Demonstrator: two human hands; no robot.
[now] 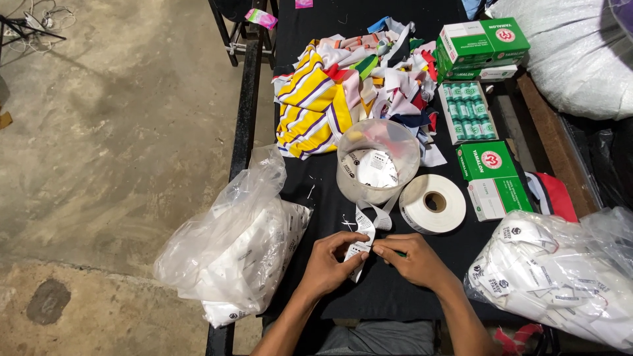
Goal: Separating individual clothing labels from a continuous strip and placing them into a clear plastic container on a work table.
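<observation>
Nearest the camera, the left hand and right hand meet over the near edge of the black bench. Both pinch the same white label strip: the left grip is closed narrow on its lower end, thumb on top, and the right grip is closed on it just beside, fingertips touching the left ones. A thin green thing shows under the right fingers; what it is cannot be told. The strip runs up from the hands to a clear tub that stands in the middle of the bench with more printed labels inside.

Just right of the tub, touching the strip's path, lies a white tape roll, flat on its side. To the left of the hands a clear bag of white labels hangs over the bench edge. To the right a second bag holds more of the same labels.

Behind the tub lies a heap of cloth scraps, yellow with purple stripes on the left, mixed colours on the right. Green and white boxes are stacked at the far right, and an open tray of green spools sits below them. Two more boxes lie near the roll.
</observation>
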